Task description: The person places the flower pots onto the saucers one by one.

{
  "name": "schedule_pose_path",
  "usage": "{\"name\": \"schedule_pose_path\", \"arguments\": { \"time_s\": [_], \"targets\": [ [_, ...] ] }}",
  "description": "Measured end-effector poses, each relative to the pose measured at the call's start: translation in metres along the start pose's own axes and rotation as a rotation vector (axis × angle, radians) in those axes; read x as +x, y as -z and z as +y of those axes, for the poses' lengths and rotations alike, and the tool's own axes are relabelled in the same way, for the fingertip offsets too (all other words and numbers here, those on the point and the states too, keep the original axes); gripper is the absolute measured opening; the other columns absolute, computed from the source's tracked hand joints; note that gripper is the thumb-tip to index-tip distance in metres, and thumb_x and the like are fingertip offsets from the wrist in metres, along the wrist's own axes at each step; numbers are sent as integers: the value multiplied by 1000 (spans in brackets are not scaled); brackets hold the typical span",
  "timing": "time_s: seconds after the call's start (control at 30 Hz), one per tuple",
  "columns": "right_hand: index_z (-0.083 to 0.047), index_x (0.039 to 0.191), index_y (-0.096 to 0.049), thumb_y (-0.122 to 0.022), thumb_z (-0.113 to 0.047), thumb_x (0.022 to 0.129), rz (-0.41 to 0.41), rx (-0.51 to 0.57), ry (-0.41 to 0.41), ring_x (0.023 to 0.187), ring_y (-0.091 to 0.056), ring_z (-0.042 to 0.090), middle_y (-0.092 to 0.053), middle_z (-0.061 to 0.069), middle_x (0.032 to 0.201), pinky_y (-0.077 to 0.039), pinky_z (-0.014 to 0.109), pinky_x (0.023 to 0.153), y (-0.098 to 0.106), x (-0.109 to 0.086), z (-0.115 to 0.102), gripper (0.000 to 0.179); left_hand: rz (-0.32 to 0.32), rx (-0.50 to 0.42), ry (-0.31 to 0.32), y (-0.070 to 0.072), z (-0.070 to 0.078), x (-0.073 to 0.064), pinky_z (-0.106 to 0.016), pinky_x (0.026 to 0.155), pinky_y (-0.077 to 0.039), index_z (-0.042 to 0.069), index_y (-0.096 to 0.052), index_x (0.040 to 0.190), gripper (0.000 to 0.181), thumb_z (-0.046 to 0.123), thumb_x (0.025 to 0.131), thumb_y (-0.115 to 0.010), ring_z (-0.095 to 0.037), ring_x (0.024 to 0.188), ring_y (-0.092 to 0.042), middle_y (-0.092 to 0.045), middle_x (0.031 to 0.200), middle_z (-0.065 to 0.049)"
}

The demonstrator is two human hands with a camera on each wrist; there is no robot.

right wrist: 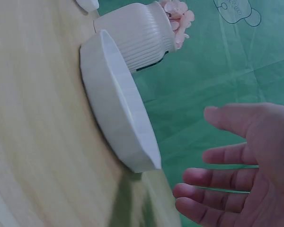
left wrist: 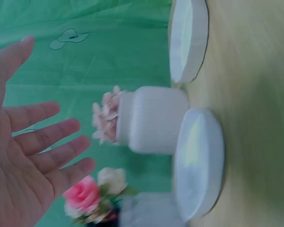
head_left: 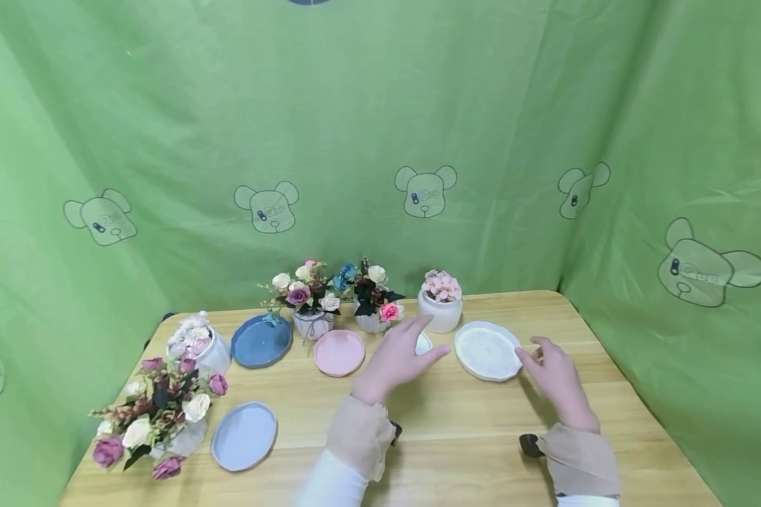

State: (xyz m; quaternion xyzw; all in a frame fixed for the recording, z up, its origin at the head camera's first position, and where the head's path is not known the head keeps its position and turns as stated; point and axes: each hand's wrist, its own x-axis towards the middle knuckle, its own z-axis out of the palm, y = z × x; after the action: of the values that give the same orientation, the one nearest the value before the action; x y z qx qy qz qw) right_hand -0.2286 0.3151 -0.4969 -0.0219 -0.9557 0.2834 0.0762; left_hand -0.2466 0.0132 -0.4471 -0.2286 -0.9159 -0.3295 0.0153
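Note:
My left hand [head_left: 402,355] hovers over the table with fingers extended and holds nothing. Behind it, a small white dish [head_left: 423,343] is partly hidden in the head view; the left wrist view shows that dish [left wrist: 199,163] whole, beside a white ribbed pot with pink flowers [left wrist: 156,119]. My right hand [head_left: 554,373] is at the right edge of a larger white plate [head_left: 487,351], its fingers loosely spread. In the right wrist view, a gap separates the hand [right wrist: 241,170] from the plate [right wrist: 116,104], which lies flat on the wood.
A blue plate [head_left: 261,341], a pink plate [head_left: 339,353] and a grey-blue plate [head_left: 244,436] lie on the table [head_left: 456,451]. Rose pots [head_left: 313,324] [head_left: 370,322] stand at the back. At left are another rose pot [head_left: 184,440] and a white flower pot [head_left: 212,355]. Green cloth [head_left: 355,141] surrounds the table.

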Motion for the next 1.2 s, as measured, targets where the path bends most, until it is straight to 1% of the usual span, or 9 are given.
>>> {"name": "schedule_pose_path", "arguments": {
  "time_s": [0.23, 0.37, 0.5, 0.57, 0.67, 0.73, 0.8, 0.97, 1.2],
  "targets": [
    [11, 128, -45, -50, -36, 99, 14, 41, -86, 90, -60, 38, -62, 27, 101, -51, 52, 81, -7, 2, 7, 55, -3, -137, 74, -24, -6, 24, -46, 118, -34, 16, -33, 152, 77, 58, 92, -54, -28, 143, -38, -38, 156, -12],
    [9, 120, -49, -50, -37, 99, 28, 44, -111, 87, -60, 37, -63, 25, 97, -50, 51, 79, -10, 3, 11, 50, 10, -183, 119, -33, -11, 34, -45, 118, -33, 12, -30, 153, 79, 59, 93, -51, -29, 143, -37, -36, 156, -13],
    [7, 117, -51, -48, -38, 100, 21, 45, -130, 85, -61, 35, -64, 24, 95, -50, 47, 76, -12, 3, 13, 48, 44, -227, 166, -41, -16, 44, -46, 118, -33, 7, -30, 152, 77, 54, 95, -51, -30, 143, -38, -38, 155, -15],
    [6, 116, -51, -47, -38, 100, 9, 46, -149, 86, -61, 35, -63, 24, 96, -50, 46, 75, -13, 3, 14, 47, 76, -244, 167, -45, -18, 50, -46, 117, -34, 5, -31, 151, 75, 50, 96, -53, -31, 141, -39, -40, 153, -16],
    [7, 114, -51, -46, -38, 100, -5, 46, -169, 88, -60, 38, -63, 27, 98, -50, 49, 77, -13, 4, 14, 47, 125, -264, 160, -51, -21, 60, -46, 116, -36, 3, -33, 150, 75, 48, 95, -56, -31, 138, -43, -44, 150, -17],
    [7, 113, -51, -46, -37, 100, -9, 46, -180, 90, -60, 40, -62, 28, 99, -50, 51, 79, -13, 4, 15, 46, 146, -282, 150, -54, -24, 66, -45, 115, -37, 3, -33, 150, 74, 45, 94, -59, -31, 136, -46, -47, 147, -17],
    [7, 112, -52, -46, -36, 100, -9, 41, -185, 91, -60, 40, -63, 28, 99, -49, 52, 80, -13, 4, 15, 45, 156, -302, 160, -58, -26, 71, -44, 116, -37, 4, -31, 151, 76, 43, 93, -61, -30, 136, -46, -47, 148, -17],
    [6, 107, -55, -47, -33, 100, -8, 30, -183, 87, -60, 37, -63, 26, 96, -50, 49, 77, -15, 4, 17, 40, 164, -305, 218, -67, -31, 85, -43, 117, -34, 8, -27, 153, 81, 40, 90, -66, -29, 139, -43, -43, 151, -15],
    [3, 98, -57, -49, -32, 99, -25, 2, -190, 81, -58, 31, -62, 20, 88, -48, 40, 68, -17, 5, 18, 36, 192, -279, 300, -75, -34, 104, -42, 115, -37, 10, -29, 151, 86, 35, 83, -75, -29, 135, -46, -45, 148, -14]
  ]
}}
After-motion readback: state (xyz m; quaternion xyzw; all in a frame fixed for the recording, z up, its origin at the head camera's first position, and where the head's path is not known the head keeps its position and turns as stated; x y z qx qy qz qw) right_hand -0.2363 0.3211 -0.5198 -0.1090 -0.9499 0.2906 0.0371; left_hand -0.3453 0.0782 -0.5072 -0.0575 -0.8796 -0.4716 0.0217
